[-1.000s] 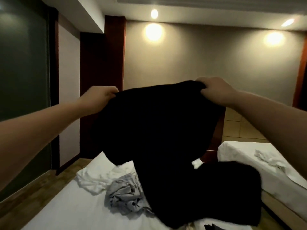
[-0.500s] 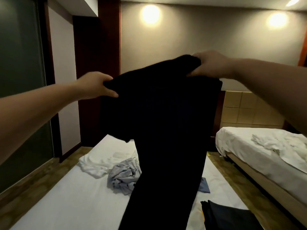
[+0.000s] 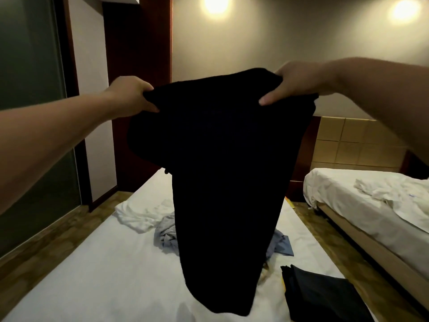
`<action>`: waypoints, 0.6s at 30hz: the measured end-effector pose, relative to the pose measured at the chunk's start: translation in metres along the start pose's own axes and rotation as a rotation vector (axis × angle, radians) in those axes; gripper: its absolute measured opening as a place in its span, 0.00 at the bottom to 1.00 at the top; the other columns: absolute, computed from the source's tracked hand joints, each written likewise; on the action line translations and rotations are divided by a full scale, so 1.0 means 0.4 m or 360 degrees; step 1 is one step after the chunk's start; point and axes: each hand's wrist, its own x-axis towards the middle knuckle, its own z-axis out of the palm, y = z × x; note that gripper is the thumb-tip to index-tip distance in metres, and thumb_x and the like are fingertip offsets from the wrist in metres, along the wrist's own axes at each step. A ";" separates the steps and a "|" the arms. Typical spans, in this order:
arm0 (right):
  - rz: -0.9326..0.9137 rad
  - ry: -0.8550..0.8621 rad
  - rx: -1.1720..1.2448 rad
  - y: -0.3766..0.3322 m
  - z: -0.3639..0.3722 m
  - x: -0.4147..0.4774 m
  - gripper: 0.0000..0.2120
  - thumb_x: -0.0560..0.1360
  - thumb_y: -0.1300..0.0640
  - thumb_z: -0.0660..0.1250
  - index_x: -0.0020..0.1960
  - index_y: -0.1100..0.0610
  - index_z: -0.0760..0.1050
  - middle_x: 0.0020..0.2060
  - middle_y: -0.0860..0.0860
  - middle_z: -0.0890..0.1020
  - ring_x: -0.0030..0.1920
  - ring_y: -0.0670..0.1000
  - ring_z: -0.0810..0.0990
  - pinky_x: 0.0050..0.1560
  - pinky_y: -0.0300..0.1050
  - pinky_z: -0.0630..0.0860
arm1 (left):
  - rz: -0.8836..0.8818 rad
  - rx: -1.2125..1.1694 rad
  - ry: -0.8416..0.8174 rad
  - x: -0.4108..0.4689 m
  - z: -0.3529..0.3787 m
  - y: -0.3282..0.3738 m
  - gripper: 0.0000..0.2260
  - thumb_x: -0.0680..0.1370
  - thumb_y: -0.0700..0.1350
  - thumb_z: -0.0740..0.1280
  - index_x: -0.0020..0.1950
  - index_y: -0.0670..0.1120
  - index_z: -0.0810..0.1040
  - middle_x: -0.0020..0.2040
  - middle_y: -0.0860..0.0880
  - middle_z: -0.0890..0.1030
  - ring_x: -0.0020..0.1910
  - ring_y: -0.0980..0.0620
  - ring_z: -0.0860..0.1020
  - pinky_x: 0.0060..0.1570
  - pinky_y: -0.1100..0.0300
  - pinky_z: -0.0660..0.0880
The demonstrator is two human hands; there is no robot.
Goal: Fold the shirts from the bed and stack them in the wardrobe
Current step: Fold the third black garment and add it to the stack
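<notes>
A black shirt (image 3: 222, 173) hangs in the air over the white bed (image 3: 97, 282), held up by its top edge. My left hand (image 3: 130, 96) grips the top left corner and my right hand (image 3: 294, 82) grips the top right corner. The shirt's lower end dangles just above the sheet. Behind it on the bed lie a crumpled white shirt (image 3: 139, 214) and a grey-blue shirt (image 3: 166, 235), partly hidden. A folded dark garment (image 3: 322, 296) lies at the bed's near right. No wardrobe interior is visible.
A second bed (image 3: 362, 205) with rumpled white linen stands to the right, across a narrow strip of floor. A dark glass panel (image 3: 27, 112) and wooden wall trim (image 3: 137, 66) rise on the left. Wood-patterned floor runs along both sides of the near bed.
Both hands have lowered slightly with the black shirt, and the shirt now hangs straighter and longer. The view has tilted down, showing more of the bed.
</notes>
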 end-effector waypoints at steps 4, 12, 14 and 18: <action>0.0168 -0.0209 -0.0408 0.021 0.036 0.011 0.24 0.58 0.45 0.78 0.46 0.60 0.77 0.41 0.57 0.83 0.39 0.55 0.83 0.39 0.48 0.79 | 0.0023 0.0052 -0.0062 -0.011 0.021 -0.004 0.11 0.76 0.41 0.67 0.56 0.39 0.78 0.37 0.52 0.72 0.42 0.52 0.72 0.47 0.56 0.66; -0.0186 0.0754 -0.0432 0.004 0.056 0.072 0.14 0.76 0.66 0.58 0.59 0.69 0.72 0.50 0.65 0.78 0.52 0.62 0.76 0.44 0.48 0.68 | -0.0031 -0.0062 0.0027 -0.011 0.014 -0.011 0.12 0.75 0.43 0.67 0.56 0.39 0.78 0.41 0.49 0.75 0.45 0.48 0.75 0.45 0.59 0.70; -0.0215 0.0770 -0.0514 0.021 0.064 0.074 0.14 0.75 0.67 0.58 0.59 0.69 0.71 0.54 0.67 0.76 0.55 0.65 0.74 0.48 0.51 0.68 | -0.0068 -0.0155 0.0047 -0.015 0.010 -0.019 0.12 0.76 0.43 0.67 0.56 0.38 0.78 0.41 0.49 0.75 0.47 0.46 0.75 0.41 0.60 0.70; -0.0351 0.0874 -0.0565 0.040 0.052 0.077 0.15 0.74 0.69 0.57 0.60 0.69 0.70 0.55 0.68 0.75 0.55 0.65 0.73 0.48 0.52 0.67 | -0.0077 -0.0244 0.0115 -0.015 0.018 -0.022 0.12 0.76 0.44 0.66 0.54 0.38 0.78 0.41 0.47 0.76 0.46 0.45 0.76 0.44 0.58 0.71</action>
